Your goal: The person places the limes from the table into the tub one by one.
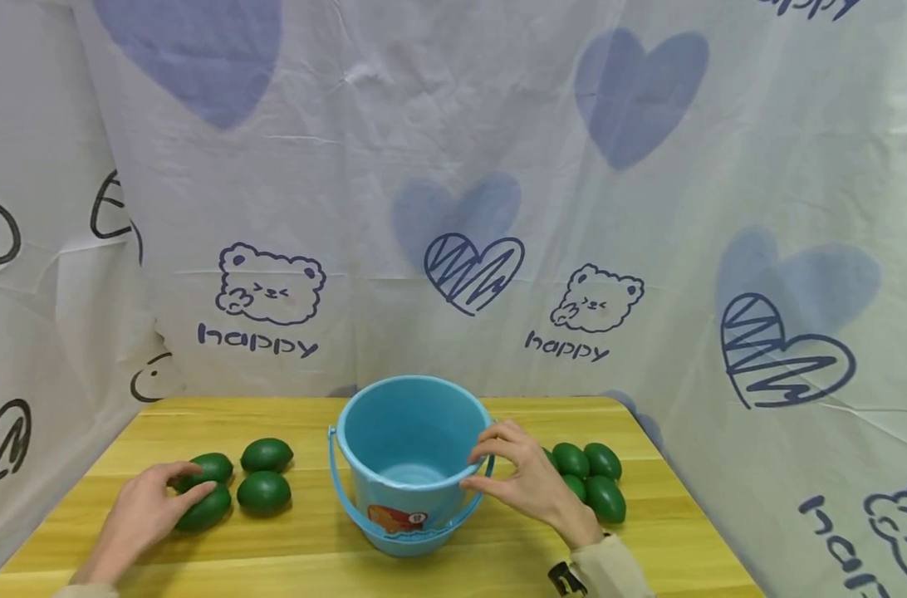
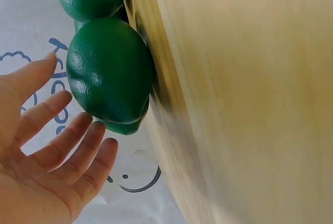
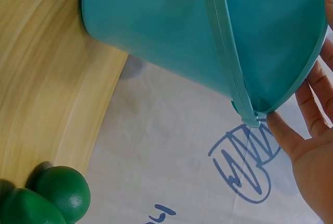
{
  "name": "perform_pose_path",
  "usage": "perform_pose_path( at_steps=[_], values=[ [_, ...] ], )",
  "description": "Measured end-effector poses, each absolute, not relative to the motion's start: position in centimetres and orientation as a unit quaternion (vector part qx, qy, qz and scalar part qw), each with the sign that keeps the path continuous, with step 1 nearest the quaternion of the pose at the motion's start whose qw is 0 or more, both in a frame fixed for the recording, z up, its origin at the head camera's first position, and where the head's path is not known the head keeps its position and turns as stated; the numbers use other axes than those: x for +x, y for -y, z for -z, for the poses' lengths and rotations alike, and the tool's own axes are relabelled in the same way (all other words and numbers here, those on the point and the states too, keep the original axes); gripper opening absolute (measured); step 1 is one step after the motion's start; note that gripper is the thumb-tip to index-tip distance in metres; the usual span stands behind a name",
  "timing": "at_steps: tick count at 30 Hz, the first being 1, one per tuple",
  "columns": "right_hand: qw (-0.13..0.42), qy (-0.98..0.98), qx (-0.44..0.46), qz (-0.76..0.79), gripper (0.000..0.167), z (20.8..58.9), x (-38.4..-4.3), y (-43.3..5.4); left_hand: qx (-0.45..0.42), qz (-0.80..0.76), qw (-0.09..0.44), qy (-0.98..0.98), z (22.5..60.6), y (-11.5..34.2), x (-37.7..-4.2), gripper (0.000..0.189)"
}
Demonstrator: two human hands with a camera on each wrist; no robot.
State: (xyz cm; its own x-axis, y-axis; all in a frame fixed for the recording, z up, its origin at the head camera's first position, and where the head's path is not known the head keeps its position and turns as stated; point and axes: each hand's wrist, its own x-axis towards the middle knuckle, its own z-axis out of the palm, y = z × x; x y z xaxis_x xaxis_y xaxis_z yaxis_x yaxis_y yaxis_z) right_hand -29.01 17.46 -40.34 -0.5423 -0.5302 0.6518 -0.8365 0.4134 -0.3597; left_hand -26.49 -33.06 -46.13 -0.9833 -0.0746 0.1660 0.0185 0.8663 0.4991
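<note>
My left hand [image 1: 139, 512] reaches over the left group of green lemon-shaped fruits, thumb and index spread around the front-left fruit [image 1: 205, 507]. In the left wrist view, the relaxed fingers [image 2: 78, 146] lie beside a green fruit [image 2: 109, 70] without closing round it. A light blue bucket [image 1: 404, 531] stands upright in the middle of the table. At its right rim is my right hand [image 1: 524, 473], the rim between thumb and fingers. The right wrist view has the thumb by the handle hinge of the bucket [image 3: 156, 31]; some fingertips are hidden by the rim.
Two more green fruits [image 1: 265, 473] lie between the left hand and the bucket. A second group of green fruits [image 1: 605, 498] sits to the right, partly behind the right hand. The wooden table [image 1: 311, 548] is bordered by a printed white cloth [image 1: 379, 166].
</note>
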Motion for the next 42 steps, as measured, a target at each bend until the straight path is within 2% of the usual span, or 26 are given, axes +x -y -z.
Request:
perform_pose_path(
  at_steps=[9, 14, 25, 32, 42],
  values=[
    [0.230, 0.811, 0.412, -0.345, 0.019, 40.5, -28.9, -17.4, 0.007, 0.257, 0.050, 0.965, 46.5, 33.3, -26.4, 0.076],
    [0.230, 0.810, 0.412, -0.349, 0.019, 40.6, -28.9, -17.4, 0.039, 0.295, 0.017, 0.954, 46.9, 33.3, -26.3, 0.082],
    [0.225, 0.814, 0.405, -0.350, 0.021, 40.4, -28.8, -17.4, 0.102, 0.363, -0.060, 0.924, 47.3, 33.5, -26.2, 0.107],
    [0.219, 0.816, 0.402, -0.352, 0.022, 40.3, -28.8, -17.4, 0.117, 0.379, -0.075, 0.915, 47.5, 33.4, -26.4, 0.121],
    [0.213, 0.816, 0.402, -0.357, 0.020, 40.5, -28.8, -17.3, 0.140, 0.394, -0.074, 0.905, 47.8, 33.4, -26.1, 0.120]
  ],
)
